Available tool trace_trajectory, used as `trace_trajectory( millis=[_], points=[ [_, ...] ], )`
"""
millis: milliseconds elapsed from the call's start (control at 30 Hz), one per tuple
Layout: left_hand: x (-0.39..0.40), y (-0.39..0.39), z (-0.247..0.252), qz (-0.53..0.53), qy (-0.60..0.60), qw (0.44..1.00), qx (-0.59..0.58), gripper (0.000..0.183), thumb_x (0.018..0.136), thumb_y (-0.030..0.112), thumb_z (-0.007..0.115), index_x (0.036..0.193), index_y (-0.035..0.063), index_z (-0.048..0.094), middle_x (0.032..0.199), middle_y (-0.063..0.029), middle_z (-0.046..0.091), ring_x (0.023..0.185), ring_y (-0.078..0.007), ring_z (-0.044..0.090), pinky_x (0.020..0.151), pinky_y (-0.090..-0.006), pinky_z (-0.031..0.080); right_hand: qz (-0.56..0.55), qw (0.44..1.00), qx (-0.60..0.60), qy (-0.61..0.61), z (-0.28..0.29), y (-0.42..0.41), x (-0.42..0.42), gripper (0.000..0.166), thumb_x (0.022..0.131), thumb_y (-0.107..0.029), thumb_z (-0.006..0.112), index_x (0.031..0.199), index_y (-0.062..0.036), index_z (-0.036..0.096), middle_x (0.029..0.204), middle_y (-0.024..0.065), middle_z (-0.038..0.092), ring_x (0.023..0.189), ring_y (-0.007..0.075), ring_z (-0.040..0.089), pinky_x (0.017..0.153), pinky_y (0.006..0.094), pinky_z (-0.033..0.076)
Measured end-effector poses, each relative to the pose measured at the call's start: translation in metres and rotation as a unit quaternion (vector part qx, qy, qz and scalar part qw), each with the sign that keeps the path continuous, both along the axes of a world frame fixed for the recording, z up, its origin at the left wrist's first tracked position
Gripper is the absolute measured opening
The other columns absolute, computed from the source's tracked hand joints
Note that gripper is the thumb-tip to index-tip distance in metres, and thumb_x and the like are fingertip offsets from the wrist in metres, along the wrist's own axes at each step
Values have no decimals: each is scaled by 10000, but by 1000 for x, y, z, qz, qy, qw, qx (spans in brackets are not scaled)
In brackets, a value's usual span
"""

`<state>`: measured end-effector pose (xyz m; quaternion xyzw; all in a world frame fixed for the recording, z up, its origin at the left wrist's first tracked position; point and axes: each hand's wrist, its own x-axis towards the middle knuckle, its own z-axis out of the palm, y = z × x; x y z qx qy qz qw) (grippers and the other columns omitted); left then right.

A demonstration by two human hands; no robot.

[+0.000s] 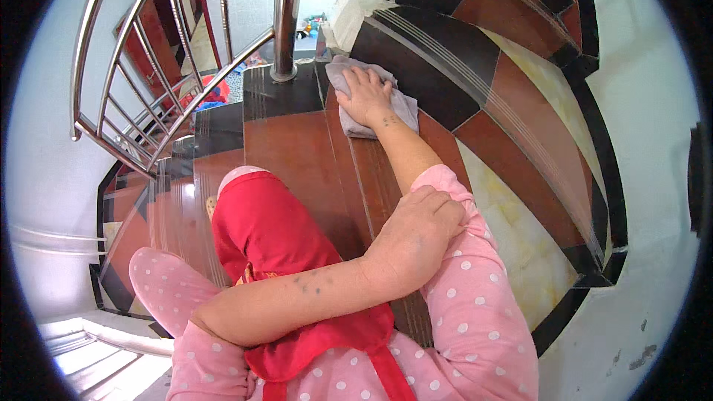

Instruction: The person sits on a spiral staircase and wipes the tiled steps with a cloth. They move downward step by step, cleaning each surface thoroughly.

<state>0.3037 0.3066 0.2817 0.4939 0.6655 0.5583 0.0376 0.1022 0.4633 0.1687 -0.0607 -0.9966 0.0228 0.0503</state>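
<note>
My right hand [366, 96] presses down on a folded grey cloth [406, 110], fingers spread over its top. The cloth lies on a tiled stair tread [295, 150], close to the riser of the step above and near the foot of a steel post. Across my body reaches my left hand [420, 231], which grips the pushed-up pink polka-dot sleeve [470, 267] near my right elbow. Its fingertips are partly out of sight around the fabric. A red apron [267, 217] covers my lap and one knee.
A stainless steel railing [139, 28] curves down at the left, ending at a thick steel post [286, 16]. Winding steps [523, 117] in black, red-brown and marbled tile rise at the right along a pale wall [646, 178]. Lower steps [167, 200] descend at the left. A window [100, 362] shows at lower left.
</note>
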Motion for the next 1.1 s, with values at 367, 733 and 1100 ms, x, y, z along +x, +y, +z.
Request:
trace_trajectory(
  millis=[367, 733, 1100],
  points=[
    [7, -26, -35, -12, -454, 891, 23, 453, 822, 304, 751, 1009, -40, 524, 885, -126, 626, 800, -157, 574, 720, -299, 491, -54, 995, -38, -71, 14, -13, -9, 688, 894, -499, 462, 1486, -199, 279, 1557, 32, 228, 1435, 280, 164, 1120, 587, 148],
    [19, -9, 49, -22, -33, 997, 67, 317, 812, 214, 606, 624, -38, 567, 685, -233, 581, 735, -415, 573, 717, -494, 457, -128, 977, 67, -156, 20, -48, -24, 811, 856, -453, 531, 1507, -134, 167, 1570, 113, 150, 1438, 349, 133, 1096, 613, 188],
    [26, -72, -61, -163, -137, 974, 75, 397, 743, 137, 722, 1120, 68, 617, 976, -148, 659, 889, -313, 622, 843, -338, 476, -156, 954, -194, -170, 17, 3, -59, 984, 699, -407, 620, 1523, -217, 117, 1594, 66, 62, 1451, 334, 70, 1138, 562, 118]
  ],
)
